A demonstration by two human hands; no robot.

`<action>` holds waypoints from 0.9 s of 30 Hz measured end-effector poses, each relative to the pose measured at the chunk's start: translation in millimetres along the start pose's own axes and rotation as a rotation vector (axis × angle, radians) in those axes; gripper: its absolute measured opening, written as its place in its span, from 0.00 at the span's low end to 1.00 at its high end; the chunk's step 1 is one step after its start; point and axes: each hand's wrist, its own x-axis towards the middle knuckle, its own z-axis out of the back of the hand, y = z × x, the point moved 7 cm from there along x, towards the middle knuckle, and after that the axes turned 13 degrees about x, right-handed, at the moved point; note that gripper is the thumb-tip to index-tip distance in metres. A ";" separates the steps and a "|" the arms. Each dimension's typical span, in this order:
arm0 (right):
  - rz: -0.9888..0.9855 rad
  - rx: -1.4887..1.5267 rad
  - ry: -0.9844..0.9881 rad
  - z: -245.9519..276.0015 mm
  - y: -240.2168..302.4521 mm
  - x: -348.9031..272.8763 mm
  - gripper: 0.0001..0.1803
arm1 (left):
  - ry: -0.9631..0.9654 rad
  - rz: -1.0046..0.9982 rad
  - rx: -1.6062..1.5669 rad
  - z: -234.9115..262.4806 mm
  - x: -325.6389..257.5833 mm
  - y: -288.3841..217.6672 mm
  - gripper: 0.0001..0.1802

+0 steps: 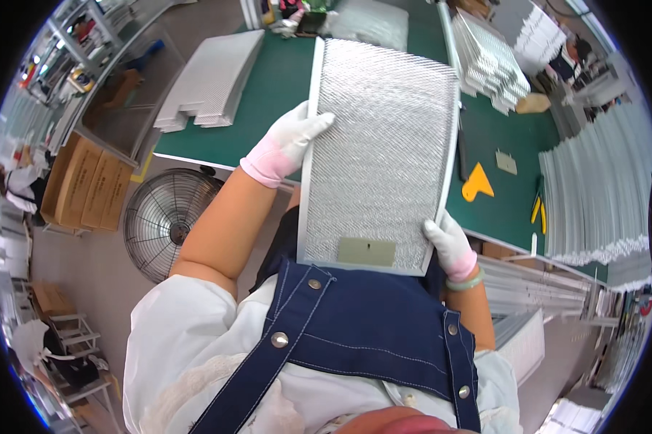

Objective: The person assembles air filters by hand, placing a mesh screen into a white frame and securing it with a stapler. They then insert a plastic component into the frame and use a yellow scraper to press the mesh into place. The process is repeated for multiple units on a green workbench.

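Observation:
A framed metal mesh filter panel [384, 145] is held up in front of me, partly over the green table [268, 101]. My left hand [290, 141], in a white glove with a pink cuff, grips its left edge with the thumb over the mesh. Lower down on the opposite edge, my right hand [450, 246], gloved the same way, has its thumb on the frame and its fingers hidden behind. A small grey-green plate [367, 252] sits at the panel's near end.
An orange scraper [477, 184], a small metal plate [506, 162] and yellow-handled pliers [538, 202] lie on the right of the table. Stacks of mesh sheets [214, 79] and frame strips [594, 188] flank it. A floor fan [170, 224] stands left, near cardboard boxes [87, 181].

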 end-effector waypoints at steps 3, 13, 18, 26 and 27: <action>-0.026 -0.078 0.028 6.8 5.6 -4.9 0.35 | 0.117 -0.076 -0.068 -4.3 7.0 -40.7 0.23; 0.050 -0.041 0.158 -19.2 28.7 -4.5 0.37 | -0.021 -0.131 -0.248 14.8 25.0 -94.7 0.19; 0.083 -0.053 0.146 -12.0 28.5 -4.7 0.35 | 0.099 -0.074 -0.206 2.2 30.9 -101.5 0.20; -0.065 -0.444 0.056 61.9 145.4 -1.9 0.29 | -0.195 -0.483 0.295 -42.0 -13.2 -81.1 0.23; -0.046 -0.335 0.139 48.6 162.8 -5.8 0.29 | -0.522 -0.760 1.090 -49.5 -45.9 -69.7 0.30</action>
